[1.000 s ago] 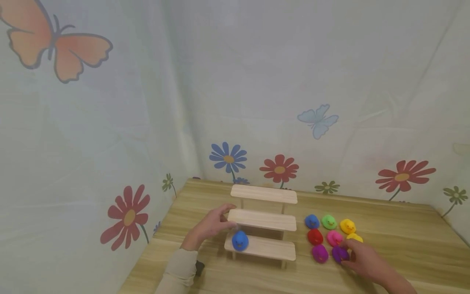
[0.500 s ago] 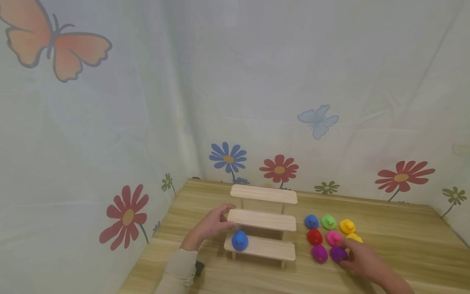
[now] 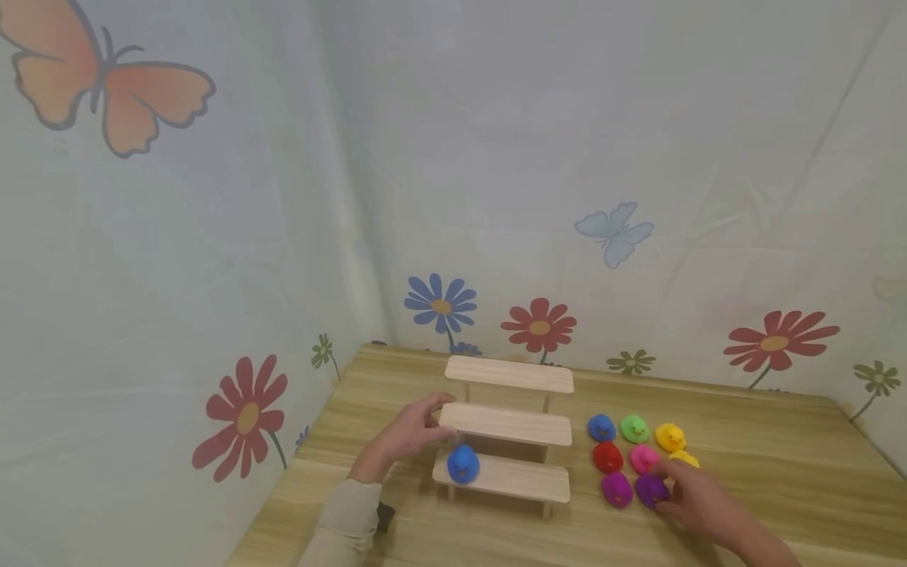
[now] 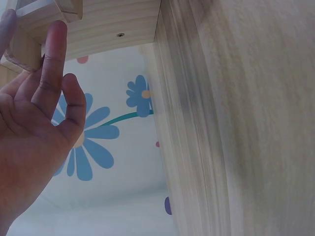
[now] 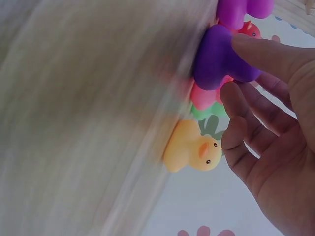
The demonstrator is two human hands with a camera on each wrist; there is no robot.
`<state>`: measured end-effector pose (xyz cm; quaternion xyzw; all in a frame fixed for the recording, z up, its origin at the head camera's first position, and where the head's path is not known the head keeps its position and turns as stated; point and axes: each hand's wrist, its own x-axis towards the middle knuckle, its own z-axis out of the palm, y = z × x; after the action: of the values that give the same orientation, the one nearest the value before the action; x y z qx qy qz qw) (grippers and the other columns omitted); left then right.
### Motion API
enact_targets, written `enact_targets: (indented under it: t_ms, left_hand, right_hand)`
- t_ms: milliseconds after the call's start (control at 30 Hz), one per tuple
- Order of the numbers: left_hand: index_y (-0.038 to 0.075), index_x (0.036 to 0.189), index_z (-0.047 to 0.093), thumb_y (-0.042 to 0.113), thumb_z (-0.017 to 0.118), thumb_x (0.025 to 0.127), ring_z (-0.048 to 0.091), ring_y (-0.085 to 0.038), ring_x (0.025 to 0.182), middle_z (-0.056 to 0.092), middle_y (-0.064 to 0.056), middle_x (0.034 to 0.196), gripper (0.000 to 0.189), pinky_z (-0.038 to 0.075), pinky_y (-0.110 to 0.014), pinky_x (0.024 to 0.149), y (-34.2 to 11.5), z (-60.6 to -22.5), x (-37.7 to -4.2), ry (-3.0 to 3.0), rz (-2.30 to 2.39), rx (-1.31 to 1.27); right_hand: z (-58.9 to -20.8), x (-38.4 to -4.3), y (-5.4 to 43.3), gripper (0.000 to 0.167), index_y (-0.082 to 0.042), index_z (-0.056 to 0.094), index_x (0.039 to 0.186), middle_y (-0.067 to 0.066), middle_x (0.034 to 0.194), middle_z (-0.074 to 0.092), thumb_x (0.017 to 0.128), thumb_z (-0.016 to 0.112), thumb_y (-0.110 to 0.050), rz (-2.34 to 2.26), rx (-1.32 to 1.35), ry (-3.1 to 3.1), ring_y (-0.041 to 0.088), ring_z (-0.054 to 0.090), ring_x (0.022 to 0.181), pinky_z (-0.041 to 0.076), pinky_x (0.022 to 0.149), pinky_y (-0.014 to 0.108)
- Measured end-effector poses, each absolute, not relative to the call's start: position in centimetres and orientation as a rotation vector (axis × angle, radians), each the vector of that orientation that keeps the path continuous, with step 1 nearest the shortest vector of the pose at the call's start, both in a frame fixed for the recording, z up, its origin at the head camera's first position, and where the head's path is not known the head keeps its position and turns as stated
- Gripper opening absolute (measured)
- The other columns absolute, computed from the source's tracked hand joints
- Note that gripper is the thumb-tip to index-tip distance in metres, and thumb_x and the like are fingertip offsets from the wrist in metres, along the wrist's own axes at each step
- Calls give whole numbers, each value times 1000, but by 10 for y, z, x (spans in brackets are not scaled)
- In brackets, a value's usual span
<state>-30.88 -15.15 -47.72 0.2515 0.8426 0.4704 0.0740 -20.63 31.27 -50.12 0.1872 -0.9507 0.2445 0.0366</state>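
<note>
My left hand (image 3: 404,433) holds the left end of the middle step of a three-tier wooden stand (image 3: 506,424), thumb in front and a finger behind. In the left wrist view the other fingers extend loosely by the stand's underside. A blue rubber duck (image 3: 464,465) sits at the left end of the lowest step. My right hand (image 3: 701,500) pinches a dark purple rubber duck (image 5: 216,59) at the front of the duck group, its thumb on one side and fingers on the other. That duck seems to rest on the table.
Beside the purple duck are magenta (image 3: 617,490), red (image 3: 608,457), pink (image 3: 645,459), blue (image 3: 601,428), green (image 3: 634,429) and yellow ducks (image 3: 670,436), one yellow partly behind my right hand. Flower-printed curtains (image 3: 496,236) border the wooden table (image 3: 765,441).
My right hand has shifted the purple duck slightly left, closer to the magenta one. The left hand, the stand and the blue duck on it have stayed put.
</note>
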Motion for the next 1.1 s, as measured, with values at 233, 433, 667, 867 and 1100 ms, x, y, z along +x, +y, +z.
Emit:
enact_targets:
  t_ms: [233,433,667,867,1100]
  left_hand:
    - [11,135,45,31,68,87,63,-14,81,60,-8,115,57,49,-32,66,-152,-477,-309,2540,1394,746]
    - [12,135,45,33,68,86,63,-13,80,61,-6,113,58,49,-32,65,-152,-479,-310,2554,1379,750]
    - [12,136,45,32,68,86,63,-14,81,60,-8,115,58,49,-32,65,-152,-479,-310,2536,1397,750]
    - [13,136,45,34,68,86,62,-14,82,60,-6,114,59,49,-33,68,-153,-477,-309,2534,1387,729]
    - [9,137,44,34,68,86,63,-14,82,60,-7,116,61,50,-33,68,-153,-476,-309,2537,1379,746]
  right_hand:
    - [-497,-203,315,35,-9,62,104,-3,94,61,72,77,-8,708,582,-2891,3,49,69,44,57,22]
    - [-484,-198,307,31,-12,62,103,-5,95,61,75,77,-13,688,481,-2966,9,53,74,46,59,22]
    - [-471,-191,287,32,-18,62,103,-11,86,59,75,77,-22,657,406,-3025,3,52,72,45,60,20]
    - [-467,-187,271,38,-18,62,112,-9,96,62,77,76,-21,627,466,-2977,9,59,81,50,67,25]
    - [-466,-186,251,25,-19,62,107,-12,87,56,83,71,-20,696,596,-2940,5,52,73,46,61,21]
